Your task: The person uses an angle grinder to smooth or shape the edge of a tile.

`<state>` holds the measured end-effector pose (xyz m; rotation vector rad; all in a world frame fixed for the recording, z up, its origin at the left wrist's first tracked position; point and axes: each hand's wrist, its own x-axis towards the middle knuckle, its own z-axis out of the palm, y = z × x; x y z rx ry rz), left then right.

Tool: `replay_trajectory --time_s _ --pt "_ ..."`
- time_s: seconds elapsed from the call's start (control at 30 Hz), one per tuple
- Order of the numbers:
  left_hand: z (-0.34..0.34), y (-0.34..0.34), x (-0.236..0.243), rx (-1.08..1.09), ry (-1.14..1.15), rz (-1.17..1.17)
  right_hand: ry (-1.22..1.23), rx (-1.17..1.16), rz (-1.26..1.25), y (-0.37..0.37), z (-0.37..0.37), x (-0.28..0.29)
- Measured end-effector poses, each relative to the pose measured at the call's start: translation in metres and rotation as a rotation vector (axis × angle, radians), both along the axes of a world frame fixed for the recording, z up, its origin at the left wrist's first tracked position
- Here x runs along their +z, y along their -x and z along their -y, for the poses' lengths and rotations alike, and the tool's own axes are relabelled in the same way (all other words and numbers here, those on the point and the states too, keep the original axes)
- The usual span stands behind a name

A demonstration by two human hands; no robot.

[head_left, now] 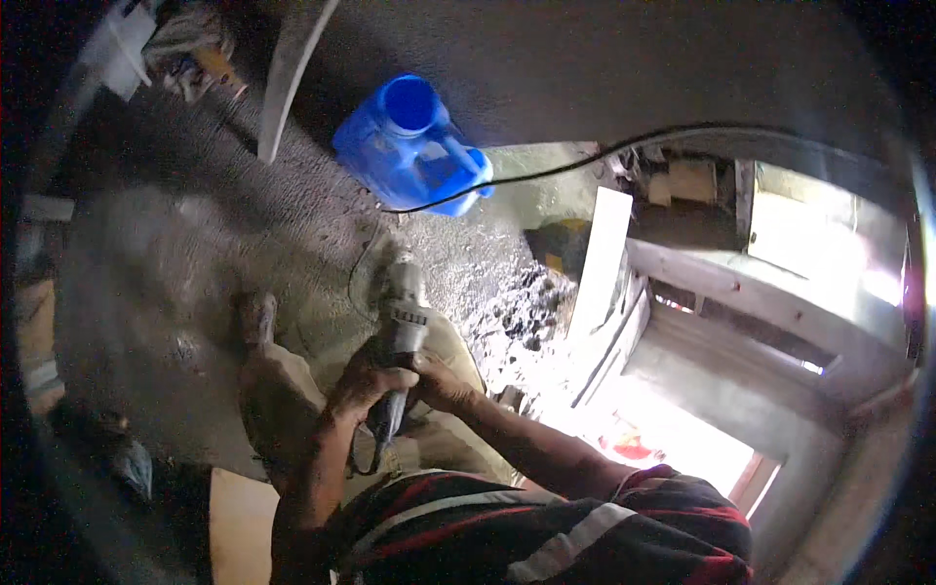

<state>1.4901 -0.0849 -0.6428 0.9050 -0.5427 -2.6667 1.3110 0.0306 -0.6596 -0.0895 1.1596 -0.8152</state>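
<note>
My left hand (373, 388) grips a grey, dusty power tool (404, 310) with a cylindrical body, held over my legs and pointing away from me. Opposite it, my right hand (439, 382) is closed round the same tool. The far end of the tool is pale and hard to make out. A blue plastic jerrycan (385, 146) with a wide round opening sits on the rough floor (166, 244) beyond the tool. A black cable (546, 174) arches across in front of the jerrycan.
A white board (597, 263) stands beside rubble (522, 302) at the right, near a wooden frame (731, 283) and bright openings. A curved pale strip (292, 83) and assorted clutter (195, 54) lie at the upper left. A tan board (239, 526) is at the lower left.
</note>
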Motion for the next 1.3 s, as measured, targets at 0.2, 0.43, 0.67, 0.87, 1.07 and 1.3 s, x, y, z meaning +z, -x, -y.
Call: replay_trajectory --time_s 0.2,0.43,0.67,0.87,1.07,1.3 --pt "-0.022 0.034 0.026 -0.332 0.47 0.111 0.123 -0.526 0.263 -0.009 -0.044 0.059" --pt "-0.029 0.129 0.058 -0.89 0.653 0.1 0.166 -0.93 0.346 0.035 -0.083 0.113" --pt "-0.049 0.288 0.149 -0.888 0.647 0.115 0.152 -1.205 0.004 0.162 -0.093 0.13" --pt "-0.089 0.452 0.182 -0.984 0.167 0.049 0.273 -1.434 0.046 0.293 -0.146 0.157" --pt "-0.142 0.602 0.21 -1.137 0.151 0.049 0.324 -1.606 0.113 0.419 -0.193 0.179" --pt "-0.178 0.706 0.219 -1.203 0.037 -0.038 0.422 -1.739 0.058 0.52 -0.221 0.205"
